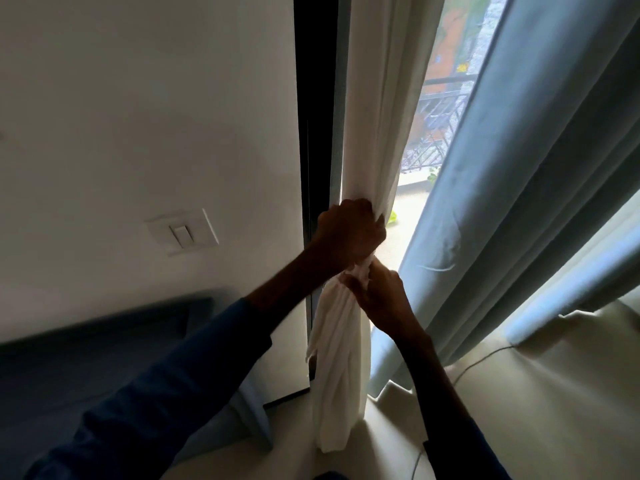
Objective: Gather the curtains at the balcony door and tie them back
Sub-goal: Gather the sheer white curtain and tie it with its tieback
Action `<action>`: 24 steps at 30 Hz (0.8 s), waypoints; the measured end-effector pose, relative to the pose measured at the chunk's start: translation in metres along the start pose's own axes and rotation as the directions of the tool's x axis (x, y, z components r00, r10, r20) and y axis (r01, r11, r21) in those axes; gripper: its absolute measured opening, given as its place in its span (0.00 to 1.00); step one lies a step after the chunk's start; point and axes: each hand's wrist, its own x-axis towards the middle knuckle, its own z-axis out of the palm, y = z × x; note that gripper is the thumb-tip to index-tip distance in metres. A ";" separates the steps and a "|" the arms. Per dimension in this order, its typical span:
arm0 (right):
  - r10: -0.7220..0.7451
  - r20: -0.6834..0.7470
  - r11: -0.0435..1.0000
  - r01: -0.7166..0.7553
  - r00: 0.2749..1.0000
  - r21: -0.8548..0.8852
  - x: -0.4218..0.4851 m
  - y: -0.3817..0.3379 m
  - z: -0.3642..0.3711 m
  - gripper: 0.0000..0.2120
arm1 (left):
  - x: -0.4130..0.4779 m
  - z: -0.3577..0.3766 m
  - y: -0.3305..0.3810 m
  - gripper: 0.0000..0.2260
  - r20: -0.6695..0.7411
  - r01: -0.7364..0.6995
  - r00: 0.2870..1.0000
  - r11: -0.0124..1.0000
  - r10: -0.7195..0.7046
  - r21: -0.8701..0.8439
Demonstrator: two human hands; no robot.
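Right hand (377,299) grip on gathered white curtain (337,358)

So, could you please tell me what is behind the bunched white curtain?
Past its left edge the dark door frame shows, and past its right edge the balcony railing outside. Whatever lies directly behind the white curtain is covered by its fabric.

Pale floor (554,393): thin cable (485,356) lying; white curtain (337,375) hem touching.
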 end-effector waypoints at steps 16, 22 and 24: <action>0.088 -0.040 0.988 -0.083 0.995 0.127 -0.023 0.032 -0.019 0.12 | -0.038 0.070 -0.081 0.21 0.064 -0.265 0.947 0.877 0.315 -0.401; 0.091 -0.064 0.991 -0.083 0.994 0.109 -0.030 0.033 -0.014 0.13 | -0.061 0.098 -0.078 0.21 0.014 -0.107 0.992 0.905 0.123 -0.412; 0.110 -0.069 0.987 -0.101 0.992 0.127 -0.032 0.031 -0.013 0.15 | -0.064 0.098 -0.076 0.19 -0.016 -0.080 0.997 0.910 0.080 -0.406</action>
